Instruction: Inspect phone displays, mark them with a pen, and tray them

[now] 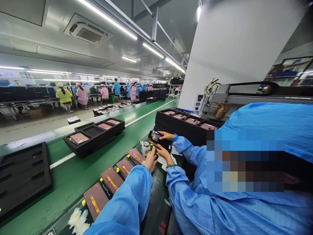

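My left hand (150, 160), in a blue sleeve, reaches out over the edge of the bench with its fingers loosely bent. No object shows in it. Just beyond my fingertips, a co-worker's hands (167, 136) hold a dark phone-like part (154, 136) and a slim blue tool. A small white dispenser bottle (145, 149) stands near my hand. Beside my forearm lies a row of mauve phone back panels (96, 199) with orange flex strips and yellow tabs. My right hand is out of view.
Black foam trays (94, 132) with mauve panels stand on the green conveyor (137, 125). Another black tray (23, 179) lies at the left. Stacked trays (181, 125) stand behind the co-worker's hands. Crumpled white tissue (78, 220) lies at the front. The co-worker sits close on the right.
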{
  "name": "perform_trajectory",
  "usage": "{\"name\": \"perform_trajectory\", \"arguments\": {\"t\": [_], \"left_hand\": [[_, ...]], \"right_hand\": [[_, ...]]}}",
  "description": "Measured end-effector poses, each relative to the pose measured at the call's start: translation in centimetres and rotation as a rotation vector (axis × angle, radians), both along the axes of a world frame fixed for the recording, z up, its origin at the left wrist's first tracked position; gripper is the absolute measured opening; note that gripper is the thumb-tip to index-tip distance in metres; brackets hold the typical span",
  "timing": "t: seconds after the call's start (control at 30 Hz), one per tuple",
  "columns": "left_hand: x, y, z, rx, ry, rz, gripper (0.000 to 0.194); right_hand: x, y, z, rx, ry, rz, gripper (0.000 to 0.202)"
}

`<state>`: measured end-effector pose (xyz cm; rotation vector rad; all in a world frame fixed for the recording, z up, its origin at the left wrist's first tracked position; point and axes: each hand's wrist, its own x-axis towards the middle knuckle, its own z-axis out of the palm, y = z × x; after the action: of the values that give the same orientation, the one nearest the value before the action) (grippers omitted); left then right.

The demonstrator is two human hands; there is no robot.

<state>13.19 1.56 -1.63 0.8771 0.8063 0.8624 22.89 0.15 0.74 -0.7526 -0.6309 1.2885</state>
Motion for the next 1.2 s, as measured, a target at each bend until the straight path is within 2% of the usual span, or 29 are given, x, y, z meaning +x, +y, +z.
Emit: {"name": "perform_trajectory", "arguments": {"t": [0.2, 0.43, 0.63, 0.93, 1.2], "left_hand": [[-0.8, -0.3, 0.8, -0.129, -0.081, 0.096, 0.060], [-0.7, -0.5, 1.3, -0.212, -0.092, 0.118, 0.058], [-1.1, -0.6, 1.2, -0.234, -0.101, 0.112, 0.055], [-1.1, -0.7, 1.3, -0.167, -0.075, 0.079, 0.054], [0.1, 0.3, 1.4, -0.086, -0.039, 0.089, 0.049]], "right_hand": [[0.7, 0.6, -0.9, 0.072, -0.165, 0.113, 0.017], [1.5, 2.9, 0.7, 0.161, -0.414, 0.328, 0.021], [2.0, 3.0, 1.1, 0.252, -0.621, 0.443, 0.022], [2.8, 4.6, -0.4, 0.282, -0.873, 0.411, 0.019], [3.4, 5.3, -1.0, 0.286, -0.979, 0.391, 0.022]]}}
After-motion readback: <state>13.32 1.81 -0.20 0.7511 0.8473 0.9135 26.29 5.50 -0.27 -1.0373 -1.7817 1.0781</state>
